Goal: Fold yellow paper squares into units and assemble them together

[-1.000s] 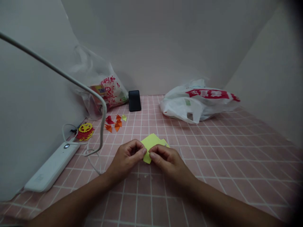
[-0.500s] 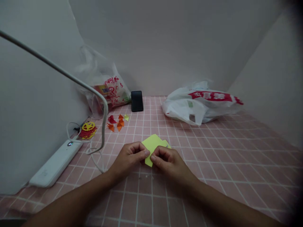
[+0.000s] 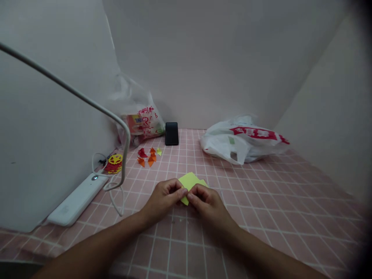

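Observation:
A piece of yellow paper (image 3: 188,179) is pinched between both hands over the pink tiled tabletop (image 3: 186,252). My left hand (image 3: 166,195) is closed on its near left edge, thumb on top. My right hand (image 3: 209,199) grips it just to the right, the two thumbs almost touching near the paper's lower corner. Part of the sheet juts out behind my right fingers; how its layers are folded is hidden there. Further off to the left lie several small folded paper pieces (image 3: 151,158) in orange, red and yellow.
A white power strip (image 3: 78,199) with a looped cable lies along the left wall. Red and yellow cut-outs (image 3: 114,162) sit beside it. A grey cable (image 3: 72,89) arches across the left. Behind are a filled plastic bag (image 3: 145,122), a black phone (image 3: 171,133) and a white bag (image 3: 244,139).
The view has shifted slightly, so the background sits lower. My thumbs have drawn closer together on the yellow paper, and both hands keep hold of it.

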A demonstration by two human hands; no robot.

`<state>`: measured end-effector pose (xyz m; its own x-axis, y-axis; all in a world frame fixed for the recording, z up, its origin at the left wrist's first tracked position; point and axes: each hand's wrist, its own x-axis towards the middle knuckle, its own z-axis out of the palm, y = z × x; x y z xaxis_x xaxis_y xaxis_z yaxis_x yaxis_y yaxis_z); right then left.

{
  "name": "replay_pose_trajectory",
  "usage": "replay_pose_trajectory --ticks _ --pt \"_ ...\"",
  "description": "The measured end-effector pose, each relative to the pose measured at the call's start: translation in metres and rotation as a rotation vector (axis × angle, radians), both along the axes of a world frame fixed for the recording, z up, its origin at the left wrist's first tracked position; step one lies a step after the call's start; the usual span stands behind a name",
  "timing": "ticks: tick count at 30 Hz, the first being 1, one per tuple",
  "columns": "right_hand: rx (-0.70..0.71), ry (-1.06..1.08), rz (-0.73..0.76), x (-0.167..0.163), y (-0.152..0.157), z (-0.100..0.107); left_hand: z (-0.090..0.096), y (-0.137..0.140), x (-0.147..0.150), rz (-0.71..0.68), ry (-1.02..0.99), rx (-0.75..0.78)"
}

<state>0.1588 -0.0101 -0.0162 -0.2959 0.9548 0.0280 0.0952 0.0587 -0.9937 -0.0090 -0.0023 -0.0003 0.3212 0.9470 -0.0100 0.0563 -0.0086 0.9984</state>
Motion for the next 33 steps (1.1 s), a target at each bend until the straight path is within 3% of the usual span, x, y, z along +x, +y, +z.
replay_pose_trajectory --ticks 5,12,26,33 --pt "-0.040 0.083 0.051 -0.002 0.000 0.001 -0.004 -0.001 0.002 0.049 -0.048 0.027" --pt "0.070 0.074 -0.078 -0.003 0.001 -0.006 -0.010 0.002 0.003 -0.019 -0.066 0.031" --pt "0.177 0.038 0.030 -0.002 0.000 0.005 -0.009 0.001 0.003 0.005 -0.084 0.077" --pt "0.148 0.042 -0.026 0.001 0.006 -0.007 -0.010 0.002 0.004 -0.009 -0.057 0.036"
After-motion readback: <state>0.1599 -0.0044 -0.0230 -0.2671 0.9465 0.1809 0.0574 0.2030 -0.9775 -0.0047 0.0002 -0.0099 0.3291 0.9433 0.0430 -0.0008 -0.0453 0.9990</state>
